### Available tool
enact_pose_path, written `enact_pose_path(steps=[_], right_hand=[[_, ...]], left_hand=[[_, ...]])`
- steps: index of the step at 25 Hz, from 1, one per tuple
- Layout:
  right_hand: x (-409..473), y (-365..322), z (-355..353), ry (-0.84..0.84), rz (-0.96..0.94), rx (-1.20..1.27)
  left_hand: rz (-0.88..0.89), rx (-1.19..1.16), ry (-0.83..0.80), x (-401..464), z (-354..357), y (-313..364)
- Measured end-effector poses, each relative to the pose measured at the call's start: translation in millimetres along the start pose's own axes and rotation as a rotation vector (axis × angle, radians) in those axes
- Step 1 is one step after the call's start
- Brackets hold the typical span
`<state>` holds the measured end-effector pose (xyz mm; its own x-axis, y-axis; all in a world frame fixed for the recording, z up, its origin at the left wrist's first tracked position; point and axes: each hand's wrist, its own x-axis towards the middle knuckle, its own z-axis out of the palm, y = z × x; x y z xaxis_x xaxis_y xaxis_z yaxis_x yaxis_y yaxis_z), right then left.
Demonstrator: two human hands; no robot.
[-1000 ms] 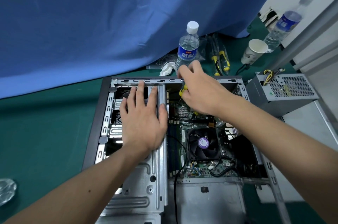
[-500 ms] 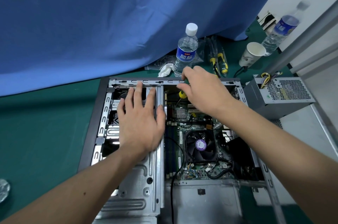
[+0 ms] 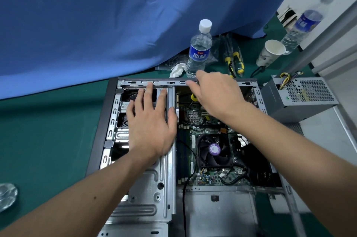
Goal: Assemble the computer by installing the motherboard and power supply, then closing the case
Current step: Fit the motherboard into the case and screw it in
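Green counter: our left hand spread flat on case; right hand pinching screwdriver; motherboard fragile, hold edges

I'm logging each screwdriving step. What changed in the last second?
The right hand opened its fingers and slid toward the case's far rim, above the yellow-handled screwdriver; whether it still holds the tool is hidden. The left hand stayed flat on the drive cage; the power supply stayed outside.
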<state>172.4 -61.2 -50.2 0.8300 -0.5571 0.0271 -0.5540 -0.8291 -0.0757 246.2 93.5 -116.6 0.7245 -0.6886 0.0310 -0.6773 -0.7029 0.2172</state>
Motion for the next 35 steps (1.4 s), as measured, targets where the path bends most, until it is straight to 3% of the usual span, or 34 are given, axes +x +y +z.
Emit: enact_pose_path(steps=[4,7,9,13,17,20,24,27,30,35], right_hand=[[5.3,7.0,-7.2,-0.223,-0.052,0.353],[0.2,5.4,-1.9,-0.026,-0.063,0.045],[-1.4,1.0,1.5,0.007,-0.024,-0.05],[4.7,11.6,-8.6,-0.252,-0.03,0.333],[-7.7,5.9,0.1,0.011,-0.023,-0.025],[-7.1,5.6,0.6,0.028,0.036,-0.187],[-6.4,20.9,-7.8,-0.171,-0.048,0.165],[-13.5,19.4,-1.7,-0.101,-0.134,0.159],[-19.0,10.7,10.5,0.015,-0.008,0.006],[-24.6,22.0,3.6,-0.033,0.214,0.12]], left_hand=[[-0.004,0.001,0.005,-0.5,0.2,1.3],[0.001,0.001,0.009,0.2,1.4,2.2],[0.0,0.001,0.009,-0.2,1.7,1.4],[0.002,0.004,0.018,-1.4,2.8,0.1],[0.006,0.007,0.037,0.9,5.7,-2.4],[0.009,0.002,0.041,0.2,6.9,-1.6],[0.009,0.004,0.04,1.4,6.8,-1.2],[0.007,-0.002,0.046,1.6,8.1,-1.8],[0.008,-0.003,0.045,0.5,9.5,-1.5],[0.013,-0.012,0.035,1.6,8.8,-4.4]])
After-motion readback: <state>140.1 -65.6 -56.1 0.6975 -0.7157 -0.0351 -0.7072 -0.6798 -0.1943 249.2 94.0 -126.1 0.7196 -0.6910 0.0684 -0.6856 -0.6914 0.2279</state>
